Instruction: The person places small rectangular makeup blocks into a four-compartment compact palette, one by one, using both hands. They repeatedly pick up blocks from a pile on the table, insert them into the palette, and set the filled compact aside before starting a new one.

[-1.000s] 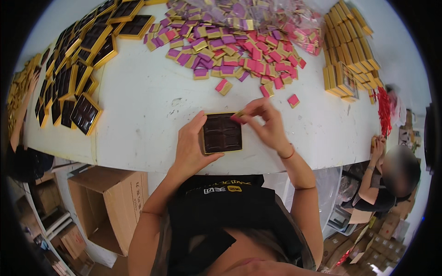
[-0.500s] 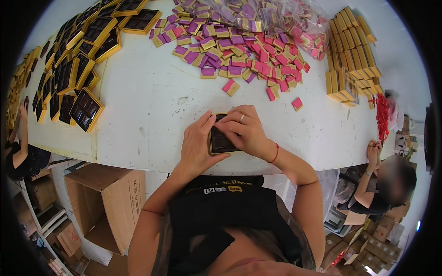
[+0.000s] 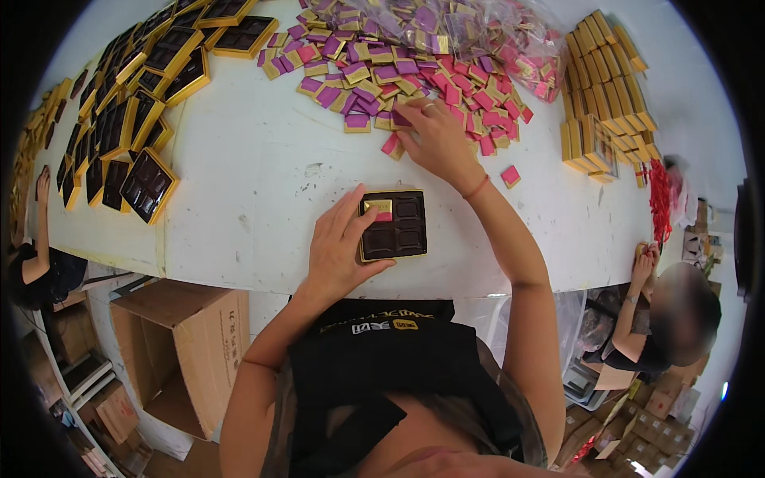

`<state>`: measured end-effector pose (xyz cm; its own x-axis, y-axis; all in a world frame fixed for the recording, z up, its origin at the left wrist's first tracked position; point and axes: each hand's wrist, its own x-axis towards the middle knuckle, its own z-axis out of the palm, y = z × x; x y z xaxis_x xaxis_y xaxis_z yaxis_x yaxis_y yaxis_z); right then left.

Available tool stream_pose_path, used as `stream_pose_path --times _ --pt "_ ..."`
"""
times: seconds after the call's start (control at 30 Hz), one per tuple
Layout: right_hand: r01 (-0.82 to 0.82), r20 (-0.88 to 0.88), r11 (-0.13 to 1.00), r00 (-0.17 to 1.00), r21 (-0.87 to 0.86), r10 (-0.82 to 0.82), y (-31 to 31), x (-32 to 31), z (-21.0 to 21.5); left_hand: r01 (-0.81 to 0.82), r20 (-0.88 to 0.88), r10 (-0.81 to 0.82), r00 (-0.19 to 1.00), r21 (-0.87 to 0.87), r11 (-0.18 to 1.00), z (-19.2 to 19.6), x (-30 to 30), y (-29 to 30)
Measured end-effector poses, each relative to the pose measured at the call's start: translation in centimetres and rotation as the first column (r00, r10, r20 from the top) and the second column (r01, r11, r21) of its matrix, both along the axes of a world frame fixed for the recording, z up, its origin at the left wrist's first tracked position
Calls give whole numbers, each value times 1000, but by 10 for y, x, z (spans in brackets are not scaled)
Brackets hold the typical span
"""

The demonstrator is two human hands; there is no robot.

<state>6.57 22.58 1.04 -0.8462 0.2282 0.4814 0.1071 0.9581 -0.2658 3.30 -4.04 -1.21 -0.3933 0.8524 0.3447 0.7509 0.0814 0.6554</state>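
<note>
While one gold-rimmed box [image 3: 396, 225] sits clamped in the left hand [image 3: 335, 243], seemingly for steadiness, a single wrapped piece [image 3: 381, 209] (pink-and-gold) fills one of four compartments [image 3: 410, 239], right under its fingertip; beyond that grip, the right hand [image 3: 430, 137] meets the heap [image 3: 362, 76], pinch impossible to tell!

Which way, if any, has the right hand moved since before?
Yes: the right hand moved forward over the table, from the tray to the wrapped pieces.

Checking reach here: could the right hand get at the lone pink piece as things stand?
Probably yes: the lone pink piece lies uncovered on the table, near the right hand, with nothing visible between.
</note>
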Motion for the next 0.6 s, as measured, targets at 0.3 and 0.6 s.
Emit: stream_pose_path --times 0.3,0.6 --pt "112 91 993 990 -23 -109 28 3 -3 -7 -128 6 992 -11 1000 2 3 0" --pt "18 -2 245 997 -969 -82 -29 74 6 0 -143 -4 990 -28 1000 -1 3 1"
